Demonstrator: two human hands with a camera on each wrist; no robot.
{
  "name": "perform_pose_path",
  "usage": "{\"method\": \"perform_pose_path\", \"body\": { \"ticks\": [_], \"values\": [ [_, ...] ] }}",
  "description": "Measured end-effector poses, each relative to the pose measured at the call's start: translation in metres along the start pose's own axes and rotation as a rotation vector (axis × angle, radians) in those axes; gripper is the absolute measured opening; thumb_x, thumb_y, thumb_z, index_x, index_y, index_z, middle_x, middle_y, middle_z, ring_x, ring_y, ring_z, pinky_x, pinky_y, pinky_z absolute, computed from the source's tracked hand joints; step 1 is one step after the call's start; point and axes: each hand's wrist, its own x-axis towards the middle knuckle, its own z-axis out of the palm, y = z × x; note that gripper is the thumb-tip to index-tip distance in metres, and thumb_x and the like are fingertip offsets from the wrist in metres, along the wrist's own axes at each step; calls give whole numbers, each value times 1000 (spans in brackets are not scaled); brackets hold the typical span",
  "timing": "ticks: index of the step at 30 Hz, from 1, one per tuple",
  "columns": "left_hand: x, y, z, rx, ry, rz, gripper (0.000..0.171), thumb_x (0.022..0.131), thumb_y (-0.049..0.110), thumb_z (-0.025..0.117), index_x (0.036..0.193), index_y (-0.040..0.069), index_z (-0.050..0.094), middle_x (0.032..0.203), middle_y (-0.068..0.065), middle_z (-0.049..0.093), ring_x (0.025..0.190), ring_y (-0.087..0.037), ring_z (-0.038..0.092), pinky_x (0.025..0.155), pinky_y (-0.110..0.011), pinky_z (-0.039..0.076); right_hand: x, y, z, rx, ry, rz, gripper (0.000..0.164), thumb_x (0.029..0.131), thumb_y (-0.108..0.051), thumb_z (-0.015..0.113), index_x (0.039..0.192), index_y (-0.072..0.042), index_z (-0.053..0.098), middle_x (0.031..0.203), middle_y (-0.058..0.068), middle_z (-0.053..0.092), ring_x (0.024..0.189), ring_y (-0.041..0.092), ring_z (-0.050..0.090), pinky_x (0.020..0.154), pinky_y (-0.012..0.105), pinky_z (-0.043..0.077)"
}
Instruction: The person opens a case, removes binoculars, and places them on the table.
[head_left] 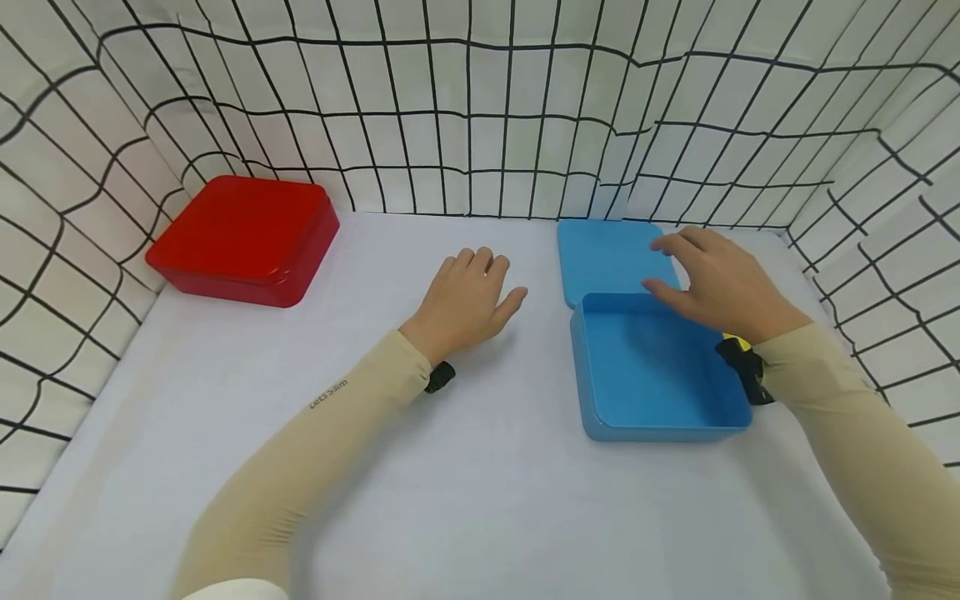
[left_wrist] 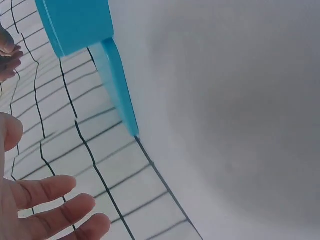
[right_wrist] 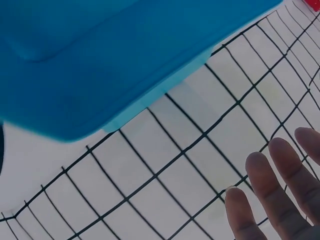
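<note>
Blue box (head_left: 652,400) uncovered, no contents visible; red box (head_left: 243,229) closed.
The blue box stands on the desk (head_left: 450,500), right of center, its lid (head_left: 603,258) lying flat behind it; the red box sits at rear left. The left hand (head_left: 467,304) is between the boxes, the right hand (head_left: 716,283) above the blue box's rear. Both hands' fingers (right_wrist: 270,192) are released, grasping nothing. Judged status: uncovering appears complete; filling and closing remain undone.

One box (head_left: 240,237) at left, another box (head_left: 660,387) with lid (head_left: 603,260) behind at right
</note>
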Motion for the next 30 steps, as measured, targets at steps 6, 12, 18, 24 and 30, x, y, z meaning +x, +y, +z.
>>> {"method": "perform_pose_path", "body": {
  "ticks": [6, 12, 18, 24, 30],
  "values": [
    [-4, -25, -6, -22, 58, -20, 45, 105, 42, 50, 116, 0, 62, 105, -16, 64, 91, -35, 59, 77, -44, 52, 14, -13, 3, 93, -40, 21, 50, 96, -34, 71, 137, -8, 59, 129, 20, 64, 118, 38, 63, 91, 59, 58],
    [-8, -46, -12, -33, 69, -33, 45, 105, 41, 50, 119, -1, 59, 110, -18, 63, 98, -37, 59, 82, -47, 51, 33, -29, 6, 195, -53, 15, 48, 98, -35, 69, 137, -9, 59, 131, 16, 64, 119, 34, 64, 94, 56, 57],
    [-13, -66, -18, -10, 56, -66, 45, 105, 41, 50, 120, -1, 59, 113, -20, 63, 106, -39, 60, 86, -48, 52, 50, -45, 11, 258, -43, 22, 48, 98, -33, 68, 138, -9, 58, 130, 15, 64, 118, 33, 63, 94, 53, 58],
    [-19, -90, -26, 2, 53, -98, 46, 104, 40, 50, 124, -1, 58, 117, -22, 63, 108, -40, 60, 87, -50, 53, 73, -60, 22, 331, -17, 5, 49, 97, -32, 70, 138, -7, 58, 125, 15, 67, 111, 31, 64, 95, 50, 57],
    [-24, -114, -33, 9, 52, -131, 50, 104, 40, 51, 131, -2, 56, 127, -24, 61, 114, -42, 59, 94, -53, 53, 92, -78, 28, 407, -33, 8, 51, 97, -34, 70, 139, -8, 57, 124, 13, 66, 112, 29, 65, 99, 48, 56]
  ]
}}
